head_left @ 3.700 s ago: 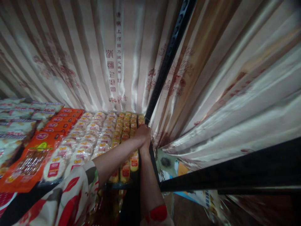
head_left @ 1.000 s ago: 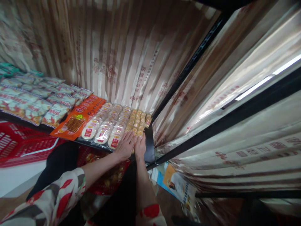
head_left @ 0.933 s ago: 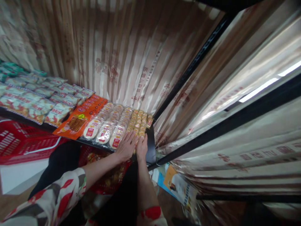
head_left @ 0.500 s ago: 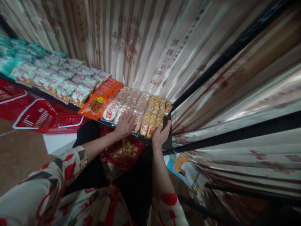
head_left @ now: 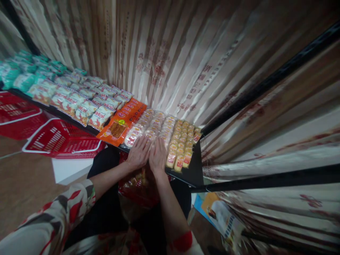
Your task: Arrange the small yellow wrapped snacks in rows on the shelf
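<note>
Rows of round, white-wrapped cakes (head_left: pixel 134 131) lie packed on a black shelf (head_left: pixel 196 164). My left hand (head_left: pixel 138 153) rests with outstretched fingers on the front of these rows. Right beside it, my right hand (head_left: pixel 158 154) lies flat with straight fingers over the front of the neighbouring rows, hiding the cakes beneath. Neither hand grips anything. To the right of it stand rows of small yellow-wrapped cakes (head_left: pixel 181 147). An orange snack bag (head_left: pixel 120 124) lies flat left of the white cakes.
White snack packets (head_left: pixel 87 109) and green packets (head_left: pixel 25 79) fill the shelf's left part. Red baskets (head_left: pixel 66 140) stand below, above a white box (head_left: pixel 70 170). Another red basket with gold-wrapped pieces (head_left: pixel 136 180) sits between my legs. A pleated curtain (head_left: pixel 170 63) and black bars (head_left: pixel 255 180) border the shelf.
My right hand has left the right side of the yellow-wrapped cakes and moved left, beside my left hand. The left hand stays on the white cakes. The view has shifted slightly.
</note>
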A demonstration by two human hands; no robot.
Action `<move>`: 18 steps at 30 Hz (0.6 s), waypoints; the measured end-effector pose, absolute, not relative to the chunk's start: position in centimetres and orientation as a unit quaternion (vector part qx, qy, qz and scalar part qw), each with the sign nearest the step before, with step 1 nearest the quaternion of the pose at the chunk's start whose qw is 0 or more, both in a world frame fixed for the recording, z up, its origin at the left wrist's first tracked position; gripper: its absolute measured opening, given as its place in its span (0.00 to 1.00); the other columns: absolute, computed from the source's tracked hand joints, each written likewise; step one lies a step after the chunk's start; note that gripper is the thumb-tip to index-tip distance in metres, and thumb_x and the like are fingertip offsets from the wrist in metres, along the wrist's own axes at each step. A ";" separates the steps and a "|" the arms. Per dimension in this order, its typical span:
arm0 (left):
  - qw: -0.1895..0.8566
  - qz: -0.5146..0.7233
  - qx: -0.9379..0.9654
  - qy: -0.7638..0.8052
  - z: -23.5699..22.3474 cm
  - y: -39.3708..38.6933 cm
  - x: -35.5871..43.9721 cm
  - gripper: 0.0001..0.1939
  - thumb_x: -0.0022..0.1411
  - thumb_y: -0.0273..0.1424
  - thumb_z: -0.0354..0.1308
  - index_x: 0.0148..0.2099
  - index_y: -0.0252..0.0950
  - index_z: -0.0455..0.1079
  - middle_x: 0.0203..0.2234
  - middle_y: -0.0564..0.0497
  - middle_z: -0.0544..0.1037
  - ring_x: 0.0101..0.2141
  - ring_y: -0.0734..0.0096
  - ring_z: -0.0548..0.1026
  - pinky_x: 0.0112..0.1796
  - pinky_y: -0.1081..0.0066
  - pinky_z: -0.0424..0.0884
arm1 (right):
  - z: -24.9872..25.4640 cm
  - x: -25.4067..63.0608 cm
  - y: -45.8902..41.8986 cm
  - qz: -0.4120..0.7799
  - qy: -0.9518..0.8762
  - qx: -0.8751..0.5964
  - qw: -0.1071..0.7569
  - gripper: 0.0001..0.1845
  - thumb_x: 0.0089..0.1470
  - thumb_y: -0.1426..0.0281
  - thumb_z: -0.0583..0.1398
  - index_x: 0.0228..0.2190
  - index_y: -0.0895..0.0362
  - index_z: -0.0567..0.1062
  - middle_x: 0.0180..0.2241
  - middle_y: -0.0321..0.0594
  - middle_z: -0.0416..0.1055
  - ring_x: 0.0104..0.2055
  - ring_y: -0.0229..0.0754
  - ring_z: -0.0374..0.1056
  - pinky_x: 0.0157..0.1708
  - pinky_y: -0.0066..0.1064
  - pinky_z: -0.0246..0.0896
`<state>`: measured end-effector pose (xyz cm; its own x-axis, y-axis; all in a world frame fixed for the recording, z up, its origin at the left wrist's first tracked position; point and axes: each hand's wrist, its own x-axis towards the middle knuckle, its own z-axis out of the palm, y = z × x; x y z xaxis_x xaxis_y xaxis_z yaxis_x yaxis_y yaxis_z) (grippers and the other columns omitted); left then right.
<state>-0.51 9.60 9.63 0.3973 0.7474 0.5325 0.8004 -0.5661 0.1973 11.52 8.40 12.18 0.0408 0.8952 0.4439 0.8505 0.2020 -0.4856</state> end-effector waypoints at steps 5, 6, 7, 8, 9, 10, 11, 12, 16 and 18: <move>0.056 -0.285 -0.825 -0.486 9.2 10.3 -2.0 0.26 0.66 0.32 0.46 0.64 0.29 0.58 0.64 0.33 0.58 0.66 0.50 0.47 0.61 0.47 0.51 | 12.1 10.4 10.5 0.053 -0.697 -0.651 0.297 0.29 0.65 0.65 0.41 0.60 0.65 0.62 0.63 0.51 0.57 0.69 0.49 0.42 0.64 0.47 0.45; 0.058 -0.282 -0.822 -0.491 9.1 10.4 -2.2 0.26 0.66 0.33 0.46 0.63 0.29 0.59 0.64 0.33 0.57 0.66 0.49 0.48 0.61 0.47 0.52 | 12.1 10.3 10.9 0.051 -0.699 -0.651 0.289 0.28 0.64 0.66 0.42 0.60 0.65 0.62 0.63 0.51 0.56 0.69 0.49 0.41 0.64 0.47 0.44; 0.059 -0.280 -0.821 -0.494 9.1 10.5 -2.4 0.26 0.66 0.34 0.46 0.63 0.29 0.59 0.64 0.33 0.57 0.66 0.49 0.49 0.61 0.47 0.52 | 12.2 10.2 11.3 0.047 -0.702 -0.652 0.282 0.28 0.64 0.66 0.43 0.61 0.65 0.61 0.64 0.51 0.56 0.69 0.49 0.40 0.64 0.48 0.44; 0.060 -0.277 -0.821 -0.496 9.1 10.7 -2.6 0.26 0.66 0.35 0.47 0.63 0.30 0.60 0.64 0.33 0.58 0.66 0.48 0.49 0.61 0.47 0.52 | 12.3 10.1 11.7 0.042 -0.704 -0.653 0.274 0.28 0.64 0.66 0.44 0.61 0.65 0.61 0.64 0.51 0.56 0.69 0.50 0.39 0.64 0.48 0.43; 0.059 -0.275 -0.821 -0.497 9.1 10.8 -2.7 0.26 0.66 0.36 0.47 0.63 0.30 0.60 0.63 0.33 0.58 0.65 0.48 0.50 0.61 0.47 0.52 | 12.4 10.0 12.0 0.037 -0.705 -0.656 0.267 0.28 0.64 0.66 0.44 0.61 0.65 0.61 0.63 0.51 0.56 0.69 0.51 0.40 0.64 0.49 0.43; 0.058 -0.274 -0.821 -0.498 9.1 10.9 -2.8 0.27 0.66 0.37 0.47 0.64 0.31 0.60 0.63 0.33 0.58 0.65 0.48 0.51 0.61 0.48 0.52 | 12.6 9.9 12.4 0.031 -0.703 -0.661 0.261 0.28 0.64 0.67 0.45 0.61 0.65 0.61 0.63 0.51 0.57 0.69 0.52 0.40 0.63 0.50 0.43; 0.057 -0.274 -0.820 -0.499 9.1 11.0 -2.9 0.28 0.66 0.38 0.48 0.64 0.31 0.59 0.63 0.34 0.58 0.65 0.48 0.51 0.61 0.48 0.52 | 12.7 9.9 12.7 0.026 -0.700 -0.666 0.257 0.27 0.63 0.67 0.46 0.60 0.64 0.62 0.63 0.51 0.57 0.69 0.53 0.40 0.63 0.51 0.44; 0.055 -0.274 -0.819 -0.500 9.2 11.0 -3.0 0.28 0.65 0.38 0.48 0.64 0.31 0.59 0.63 0.34 0.59 0.65 0.49 0.52 0.61 0.49 0.52 | 12.8 9.9 13.1 0.020 -0.697 -0.671 0.253 0.27 0.63 0.67 0.47 0.60 0.63 0.63 0.63 0.51 0.57 0.69 0.54 0.40 0.63 0.52 0.44; 0.053 -0.278 -0.821 -0.495 9.5 11.3 -3.3 0.29 0.65 0.41 0.48 0.64 0.33 0.59 0.64 0.35 0.58 0.65 0.49 0.52 0.61 0.49 0.52 | 13.3 9.9 14.3 -0.007 -0.682 -0.690 0.242 0.26 0.62 0.66 0.49 0.58 0.62 0.67 0.62 0.54 0.58 0.68 0.58 0.41 0.62 0.54 0.43; 0.053 -0.278 -0.823 -0.492 9.6 11.4 -3.4 0.30 0.65 0.42 0.49 0.64 0.33 0.59 0.64 0.36 0.59 0.65 0.49 0.52 0.61 0.49 0.53 | 13.4 9.9 14.6 -0.018 -0.680 -0.698 0.225 0.26 0.62 0.64 0.50 0.58 0.61 0.67 0.63 0.55 0.58 0.68 0.59 0.43 0.62 0.54 0.43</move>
<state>-3.37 11.44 9.58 0.3615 0.7804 0.5101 0.8391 -0.5109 0.1869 9.91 14.64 13.42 0.0757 0.9408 0.3304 0.9568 0.0247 -0.2897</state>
